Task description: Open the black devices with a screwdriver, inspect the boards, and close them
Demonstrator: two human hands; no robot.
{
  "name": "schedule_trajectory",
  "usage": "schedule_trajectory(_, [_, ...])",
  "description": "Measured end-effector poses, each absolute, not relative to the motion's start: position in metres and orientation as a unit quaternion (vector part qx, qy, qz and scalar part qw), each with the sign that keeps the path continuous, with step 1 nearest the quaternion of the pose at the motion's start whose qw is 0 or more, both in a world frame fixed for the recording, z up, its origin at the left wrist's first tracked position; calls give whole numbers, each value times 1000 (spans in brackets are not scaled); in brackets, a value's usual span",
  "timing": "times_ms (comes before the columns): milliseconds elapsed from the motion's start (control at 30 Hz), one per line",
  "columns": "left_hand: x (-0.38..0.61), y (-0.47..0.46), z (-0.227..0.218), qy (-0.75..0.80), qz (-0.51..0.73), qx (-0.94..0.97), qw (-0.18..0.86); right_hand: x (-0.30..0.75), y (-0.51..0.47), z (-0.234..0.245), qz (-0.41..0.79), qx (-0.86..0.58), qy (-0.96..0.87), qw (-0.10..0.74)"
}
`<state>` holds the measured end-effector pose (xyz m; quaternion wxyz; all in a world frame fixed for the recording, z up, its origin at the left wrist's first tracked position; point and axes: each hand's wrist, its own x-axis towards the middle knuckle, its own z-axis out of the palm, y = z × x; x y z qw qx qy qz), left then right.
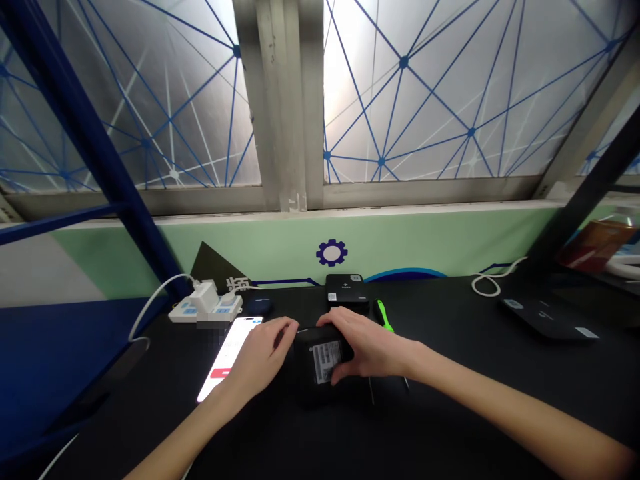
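A small black box (320,363) with a white label lies tipped on the black table (450,400). My right hand (365,347) is curled over its top and right side, gripping it. My left hand (263,357) rests at the box's left edge, fingers bent and touching it, lying partly over a lit phone (227,357). Behind the box stands a second black box (347,291), and a green-handled tool (384,315) lies just right of my right hand.
A white power strip (205,305) with a plugged charger and cable sits at the back left, next to a dark mouse (259,306). A flat black device (547,319) and a white cable (487,283) lie at the right. A blue frame post (100,153) rises at left.
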<state>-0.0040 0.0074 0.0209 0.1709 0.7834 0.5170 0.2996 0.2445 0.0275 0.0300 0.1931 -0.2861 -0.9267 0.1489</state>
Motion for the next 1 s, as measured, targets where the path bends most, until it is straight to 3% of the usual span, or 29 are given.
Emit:
schedule_trajectory(233, [4, -5, 25, 463, 285, 791, 280, 246, 26, 20, 102, -229, -928, 275])
schedule_trajectory(433, [-1, -4, 17, 438, 217, 829, 271, 245, 24, 12, 149, -200, -927, 282])
schedule_trajectory(600, [-2, -2, 0, 494, 164, 835, 178, 252, 18, 18, 175, -191, -934, 245])
schedule_trajectory(800, [4, -6, -6, 545, 139, 822, 82, 270, 24, 25, 140, -277, -898, 312])
schedule_trajectory(1000, [1, 1, -3, 560, 116, 820, 24, 272, 30, 17, 122, -306, -887, 324])
